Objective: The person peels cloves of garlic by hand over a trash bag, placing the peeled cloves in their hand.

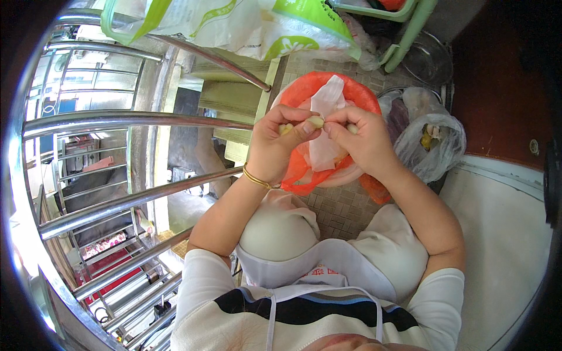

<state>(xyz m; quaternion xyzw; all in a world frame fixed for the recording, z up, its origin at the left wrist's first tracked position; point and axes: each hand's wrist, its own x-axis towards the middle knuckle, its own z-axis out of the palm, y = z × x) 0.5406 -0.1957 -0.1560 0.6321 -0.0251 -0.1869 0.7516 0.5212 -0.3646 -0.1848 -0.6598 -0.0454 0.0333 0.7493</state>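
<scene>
My left hand pinches a pale clove, which looks like garlic, between thumb and fingers. More pale cloves are tucked in that palm. My right hand meets it, thumb and forefinger pinched at the clove's right end. Another pale clove shows among the curled right fingers. Both hands are above a round pale tub with a red plastic bag over its rim. A white strip of paper or plastic lies across the bag; the tub's contents are mostly hidden by my hands.
Metal railings run along the left beside steps. White-and-green plastic bags hang at the top. On the right stand a clear bag with scraps, a metal basin and a white panel. My knees flank the tiled floor.
</scene>
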